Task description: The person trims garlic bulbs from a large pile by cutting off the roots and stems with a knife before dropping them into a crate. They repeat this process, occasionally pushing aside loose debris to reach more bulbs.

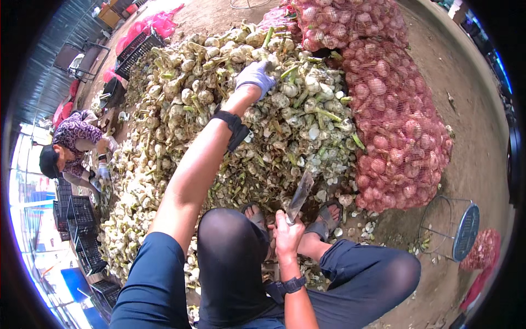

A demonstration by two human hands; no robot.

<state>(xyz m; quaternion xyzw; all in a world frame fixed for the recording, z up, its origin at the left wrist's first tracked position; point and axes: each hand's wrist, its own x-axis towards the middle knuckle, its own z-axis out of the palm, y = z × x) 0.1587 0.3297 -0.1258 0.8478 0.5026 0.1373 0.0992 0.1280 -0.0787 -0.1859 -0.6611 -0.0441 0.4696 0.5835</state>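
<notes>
Before me spreads a large heap of garlic bulbs [193, 96], many with dirty skins and cut green stems. My left hand [254, 78], in a pale lavender glove, reaches to the upper part of the heap. Its fingertips are at a garlic bulb with a green stem [268, 38]; whether they grip it is hidden by the hand. Down between my knees, my bare right hand [287, 234] holds a knife by the handle, its broad, worn blade [301, 195] pointing up and away from me.
Red mesh sacks full of garlic [394, 135] lie along the heap's right side. A round metal-framed stool [465, 232] stands at the right. To the left, a co-worker in a patterned top [76, 137] bends over the heap near black plastic crates [82, 214]. Another black crate [137, 53] stands behind the heap.
</notes>
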